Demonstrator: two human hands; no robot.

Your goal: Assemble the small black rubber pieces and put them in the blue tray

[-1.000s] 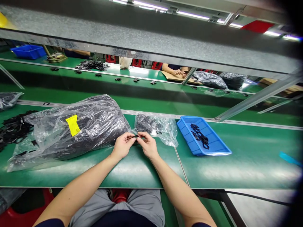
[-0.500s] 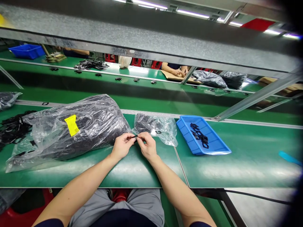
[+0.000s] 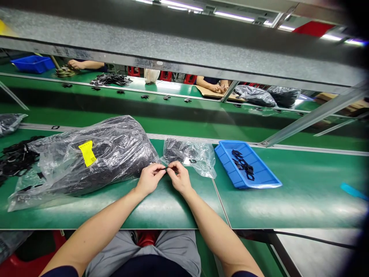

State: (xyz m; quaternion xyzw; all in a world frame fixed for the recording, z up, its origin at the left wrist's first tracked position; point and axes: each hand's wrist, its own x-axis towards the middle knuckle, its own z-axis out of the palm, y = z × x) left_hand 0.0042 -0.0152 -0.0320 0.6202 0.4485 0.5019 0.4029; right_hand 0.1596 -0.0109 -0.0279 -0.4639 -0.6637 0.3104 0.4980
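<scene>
Between my fingertips, just above the green table, is a small black part (image 3: 165,168), mostly hidden by my fingers. My left hand (image 3: 149,177) pinches its left side and my right hand (image 3: 179,177) pinches its right side. Left of my hands lies a large clear plastic bag (image 3: 115,150) full of dark parts, with a yellow tag (image 3: 87,153) on it. Right behind my hands is a smaller clear bag (image 3: 188,154) of black parts. A blue tray (image 3: 263,171) to the right holds several black parts (image 3: 243,165).
Loose black parts (image 3: 17,157) are heaped at the far left. A metal beam (image 3: 173,46) crosses above, with a slanted strut (image 3: 305,115) at right. Black pieces (image 3: 166,97) sit in a row across the line, where co-workers' hands (image 3: 219,87) are busy.
My hands stay nearly in place, and the small black part between them has turned slightly. Across the line, a co-worker's hand has come into view at the upper left.
</scene>
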